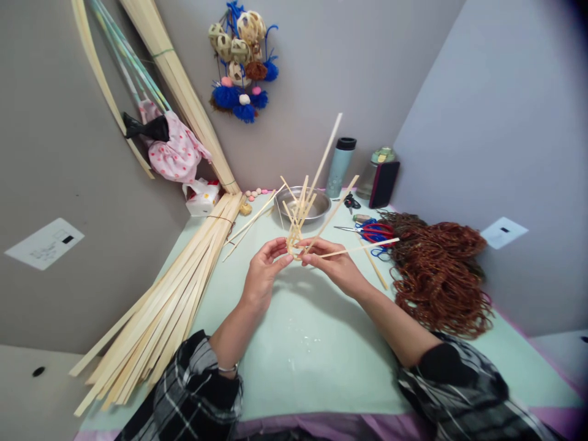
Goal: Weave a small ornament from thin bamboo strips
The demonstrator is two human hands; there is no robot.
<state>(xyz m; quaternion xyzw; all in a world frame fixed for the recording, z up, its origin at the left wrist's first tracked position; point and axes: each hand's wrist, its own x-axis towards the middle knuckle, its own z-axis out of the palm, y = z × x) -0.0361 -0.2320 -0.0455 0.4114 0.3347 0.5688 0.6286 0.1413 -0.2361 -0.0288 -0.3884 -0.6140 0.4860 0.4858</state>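
Observation:
A small woven piece of pale strips [294,236] is held up above the middle of the table, its loose strip ends fanning upward and to the right. My left hand [266,269] pinches its left side between thumb and fingers. On the right side, my right hand [333,263] grips it with thumb and fingertips, and one long strip passes over that hand toward the right. Behind the weave stands a metal bowl [321,207], partly hidden by the strips.
A big bundle of flat strips [169,300] lies at the left. Brown cord [441,275], red-handled scissors [379,231] and a loose strip are at the right. A blue tumbler [340,168], a bottle and a phone [384,185] stand at the back.

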